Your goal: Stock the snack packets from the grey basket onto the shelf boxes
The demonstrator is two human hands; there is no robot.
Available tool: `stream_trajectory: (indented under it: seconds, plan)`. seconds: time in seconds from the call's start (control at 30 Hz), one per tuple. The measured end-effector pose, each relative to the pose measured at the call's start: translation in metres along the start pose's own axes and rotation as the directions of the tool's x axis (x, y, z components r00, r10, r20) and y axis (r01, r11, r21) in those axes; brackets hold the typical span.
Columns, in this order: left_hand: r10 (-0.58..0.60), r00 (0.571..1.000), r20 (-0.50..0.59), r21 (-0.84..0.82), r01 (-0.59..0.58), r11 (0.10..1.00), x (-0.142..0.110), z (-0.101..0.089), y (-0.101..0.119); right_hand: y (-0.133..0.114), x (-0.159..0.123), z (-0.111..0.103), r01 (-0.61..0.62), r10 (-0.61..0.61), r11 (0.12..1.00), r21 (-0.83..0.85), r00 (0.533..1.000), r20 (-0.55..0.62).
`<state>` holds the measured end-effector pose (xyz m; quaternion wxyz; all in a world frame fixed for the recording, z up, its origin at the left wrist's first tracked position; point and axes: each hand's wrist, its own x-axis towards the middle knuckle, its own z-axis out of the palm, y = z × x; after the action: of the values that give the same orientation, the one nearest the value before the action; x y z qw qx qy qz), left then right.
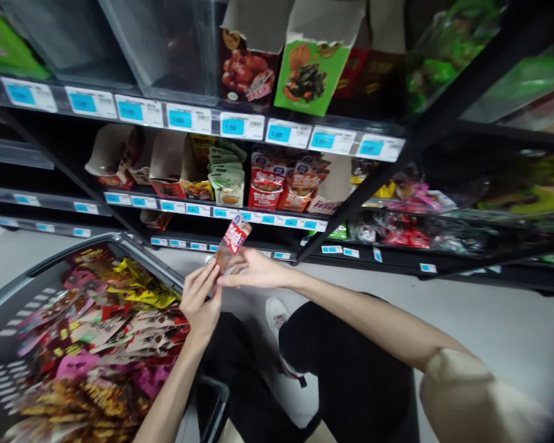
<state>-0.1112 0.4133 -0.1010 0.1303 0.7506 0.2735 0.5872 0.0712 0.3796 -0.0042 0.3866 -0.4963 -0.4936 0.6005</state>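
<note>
Centre: left hand [202,295] and right hand [253,269], fingers closed on a red-topped snack packet [235,236], above the floor [351,284].

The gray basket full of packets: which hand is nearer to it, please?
Left. The left hand is right beside the basket, at its near side; the right hand is farther away, across the small packet.

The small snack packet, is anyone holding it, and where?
Yes: both hands, left and right, hold the packet by its lower end; its red-and-white end points toward the shelves.
</note>
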Motion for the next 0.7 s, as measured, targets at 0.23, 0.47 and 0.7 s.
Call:
stream_trajectory:
  seconds: [0.23, 0.47, 0.7]
  plan:
    - [0.172, 0.974, 0.149, 0.132, -0.192, 0.972, 0.009, 0.008, 0.012, 0.02, 0.004, -0.006, 0.167, -0.158, 0.983, 0.073, 0.981, -0.116]
    - [0.073, 0.928, 0.365, -0.086, -0.044, 0.995, 0.069, 0.018, 0.044, -0.007, -0.012, -0.07, 0.252, -0.367, 0.9, -0.354, 0.878, -0.307]
    - [0.116, 0.791, 0.6, 0.157, -0.258, 0.953, 0.163, 0.111, 0.023, -0.016, -0.027, -0.156, 0.237, -0.685, 0.712, -0.661, 0.44, -0.58]
